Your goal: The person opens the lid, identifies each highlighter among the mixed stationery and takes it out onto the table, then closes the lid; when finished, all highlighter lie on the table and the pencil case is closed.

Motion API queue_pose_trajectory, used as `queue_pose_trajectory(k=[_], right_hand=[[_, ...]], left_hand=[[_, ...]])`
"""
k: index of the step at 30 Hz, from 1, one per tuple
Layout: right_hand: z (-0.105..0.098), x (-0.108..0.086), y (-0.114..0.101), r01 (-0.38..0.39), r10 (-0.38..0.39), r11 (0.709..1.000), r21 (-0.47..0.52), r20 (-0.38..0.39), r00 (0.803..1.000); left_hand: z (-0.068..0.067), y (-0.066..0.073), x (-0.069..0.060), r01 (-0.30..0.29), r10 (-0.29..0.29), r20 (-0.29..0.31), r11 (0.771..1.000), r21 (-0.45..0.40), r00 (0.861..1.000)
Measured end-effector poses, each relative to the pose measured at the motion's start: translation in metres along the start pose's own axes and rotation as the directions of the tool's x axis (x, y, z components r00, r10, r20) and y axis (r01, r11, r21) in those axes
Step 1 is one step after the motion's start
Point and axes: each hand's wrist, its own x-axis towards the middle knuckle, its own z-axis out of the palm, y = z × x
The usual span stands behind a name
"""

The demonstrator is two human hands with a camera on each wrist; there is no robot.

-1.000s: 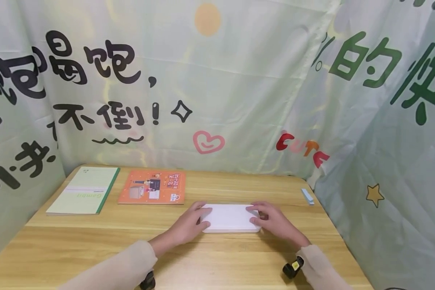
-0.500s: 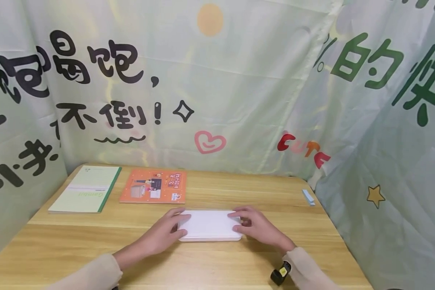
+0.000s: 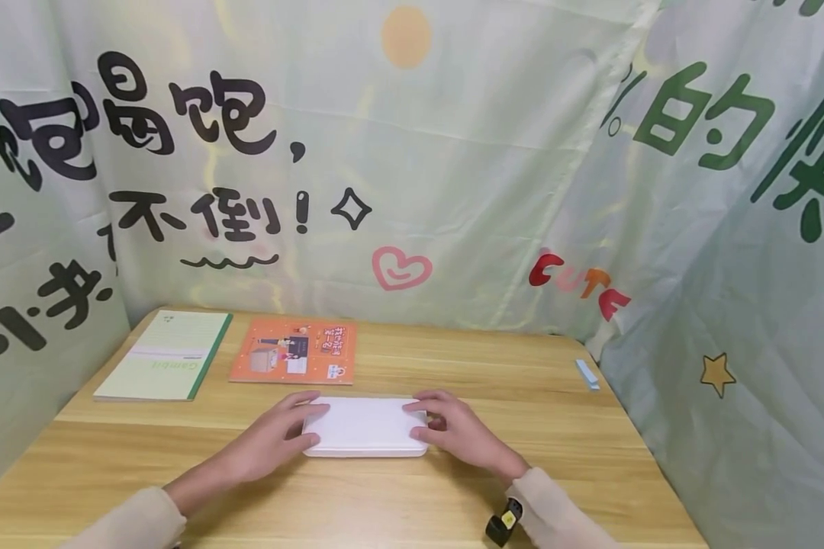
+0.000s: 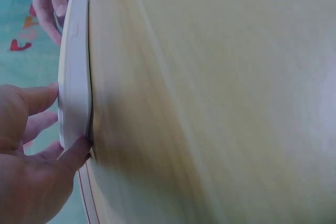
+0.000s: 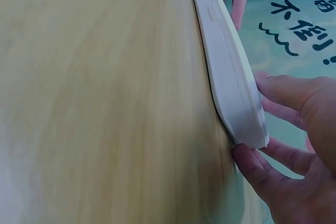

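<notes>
A flat white case (image 3: 365, 428) with rounded corners lies lengthwise in front of me, low over the wooden table. Its side wall (image 4: 75, 72) shows a seam and a small latch in both wrist views; the lid is closed. My left hand (image 3: 269, 441) grips the left end, fingers at the far side and thumb at the near side. At the opposite end, my right hand (image 3: 461, 433) holds it in the same way. From the right wrist view, the right thumb (image 5: 247, 161) sits at the case's lower corner. Whether the underside touches the table is hard to tell.
A pale green notebook (image 3: 165, 356) with a green spine lies at the back left of the table (image 3: 522, 412). Beside it is an orange booklet (image 3: 294, 351). A small light-blue object (image 3: 587, 374) lies near the right edge. Printed curtains (image 3: 398, 152) enclose the table.
Both hands have moved left together, carrying or sliding the white case with them, and slightly nearer to me. The notebook, booklet and blue object stay put; the head view has shifted a little.
</notes>
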Motion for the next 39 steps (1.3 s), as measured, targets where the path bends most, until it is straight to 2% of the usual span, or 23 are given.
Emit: queue_pose_trajectory(k=[3, 10, 12, 19, 26, 30, 39], right_hand=[[0.003, 0.001, -0.002, 0.010, -0.010, 1.000, -0.015, -0.006, 1.000], [0.006, 0.001, -0.001, 0.019, -0.019, 0.999, 0.031, -0.004, 1.000], [0.006, 0.001, 0.000, 0.020, -0.020, 0.999, 0.029, 0.002, 1.000], [0.001, -0.001, -0.002, 0.027, -0.022, 0.997, -0.069, 0.066, 0.998], [0.001, -0.003, -0.005, 0.066, -0.045, 0.976, -0.206, 0.110, 0.993], [0.002, -0.004, -0.007, 0.063, -0.038, 0.974, -0.219, 0.118, 0.992], [0.000, -0.009, -0.011, 0.061, -0.031, 0.970, -0.234, 0.130, 0.991]], left_hand=[[-0.004, 0.000, -0.002, -0.005, 0.005, 0.006, 1.000, 0.005, 1.000], [-0.008, 0.002, -0.004, -0.032, 0.032, 0.004, 0.999, 0.014, 0.999], [-0.008, 0.002, -0.004, -0.024, 0.024, 0.008, 1.000, 0.018, 1.000], [-0.010, -0.008, -0.002, -0.059, 0.054, 0.055, 0.994, 0.089, 0.997], [-0.011, -0.009, -0.002, -0.065, 0.060, 0.066, 0.995, 0.071, 0.996], [-0.011, -0.008, -0.004, -0.061, 0.056, 0.071, 0.996, 0.072, 0.996], [-0.011, -0.006, -0.006, -0.100, 0.092, 0.106, 0.992, 0.075, 0.990]])
